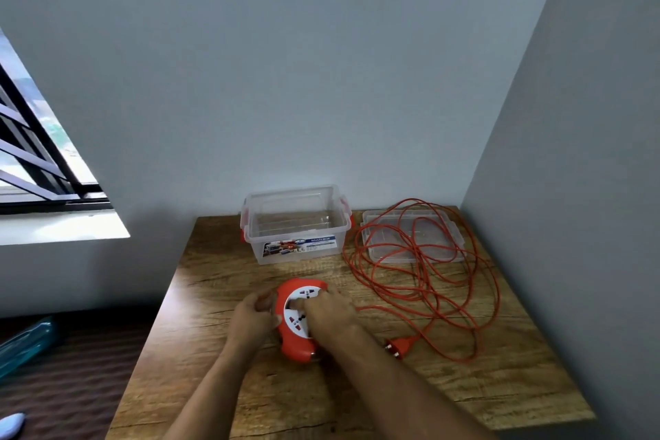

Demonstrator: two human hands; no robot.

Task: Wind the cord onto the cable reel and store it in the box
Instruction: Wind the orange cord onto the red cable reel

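A round orange cable reel (296, 343) with a white socket face lies flat on the wooden table (500, 389). My left hand (251, 314) grips its left rim. My right hand (326, 309) rests on top of the white face, fingers pressed on it. The orange cord (425, 275) runs out from the reel's right side and lies in loose tangled loops on the right half of the table. Its plug (398, 346) rests just right of my right forearm. A clear plastic box (296, 225), open and empty, stands at the back.
The box's clear lid (410, 236) lies flat at the back right, partly under the cord loops. Grey walls close the table in at the back and on the right. A barred window is at the left, floor below it.
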